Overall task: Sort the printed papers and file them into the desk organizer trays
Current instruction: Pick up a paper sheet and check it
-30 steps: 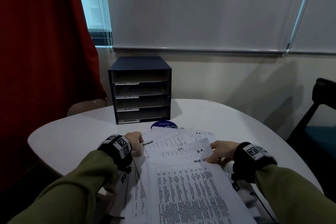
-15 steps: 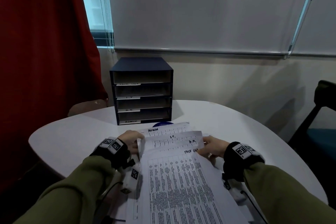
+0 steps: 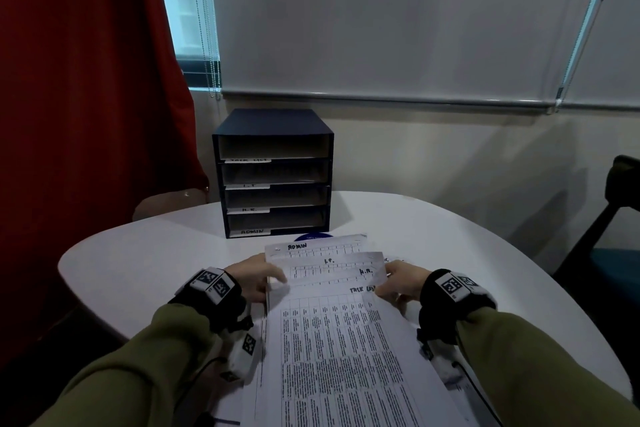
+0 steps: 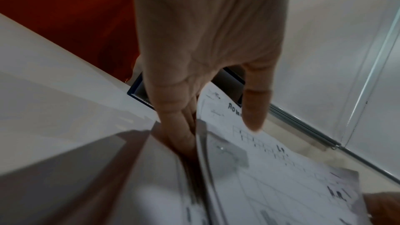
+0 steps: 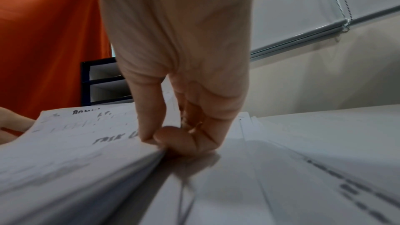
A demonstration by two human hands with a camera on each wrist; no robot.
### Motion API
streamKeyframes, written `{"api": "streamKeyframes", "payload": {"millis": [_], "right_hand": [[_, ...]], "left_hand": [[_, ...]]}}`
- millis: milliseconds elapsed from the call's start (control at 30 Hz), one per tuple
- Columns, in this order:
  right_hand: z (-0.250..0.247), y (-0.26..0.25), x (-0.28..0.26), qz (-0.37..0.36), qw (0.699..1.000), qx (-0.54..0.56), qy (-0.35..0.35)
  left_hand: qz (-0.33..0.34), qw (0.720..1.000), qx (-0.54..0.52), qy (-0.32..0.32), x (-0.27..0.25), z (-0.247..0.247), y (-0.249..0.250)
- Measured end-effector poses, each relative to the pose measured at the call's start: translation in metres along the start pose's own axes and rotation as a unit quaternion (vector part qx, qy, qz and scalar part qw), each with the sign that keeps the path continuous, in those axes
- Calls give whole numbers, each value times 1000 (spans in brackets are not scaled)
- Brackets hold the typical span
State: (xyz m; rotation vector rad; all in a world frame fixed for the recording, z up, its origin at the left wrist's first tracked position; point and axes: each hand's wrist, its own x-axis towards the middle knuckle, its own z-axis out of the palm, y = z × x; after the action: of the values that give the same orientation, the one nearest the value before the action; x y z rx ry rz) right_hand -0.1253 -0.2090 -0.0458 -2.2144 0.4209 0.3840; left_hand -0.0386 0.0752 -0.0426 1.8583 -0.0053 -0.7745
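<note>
Printed papers (image 3: 332,305) fanned just above the table (image 3: 138,260), left hand (image 3: 254,279) and right hand (image 3: 398,282) fingers (image 5: 151,126) clamped on opposite edges, probably so handwritten headings show against the labelled organizer trays (image 3: 273,173) behind.
</note>
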Motion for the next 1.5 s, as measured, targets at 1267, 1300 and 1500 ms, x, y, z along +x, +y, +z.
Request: {"api": "streamKeyframes", "payload": {"millis": [1267,1300,1500], "right_hand": [[22,-36,19,42,998,-18,49],[23,-34,19,29,998,-1,53],[5,-27,19,6,986,125,106]], "left_hand": [[-45,992,90,79,-31,-54,-32],[-44,992,90,75,-31,-52,-31],[-32,991,90,90,-32,-52,-28]]}}
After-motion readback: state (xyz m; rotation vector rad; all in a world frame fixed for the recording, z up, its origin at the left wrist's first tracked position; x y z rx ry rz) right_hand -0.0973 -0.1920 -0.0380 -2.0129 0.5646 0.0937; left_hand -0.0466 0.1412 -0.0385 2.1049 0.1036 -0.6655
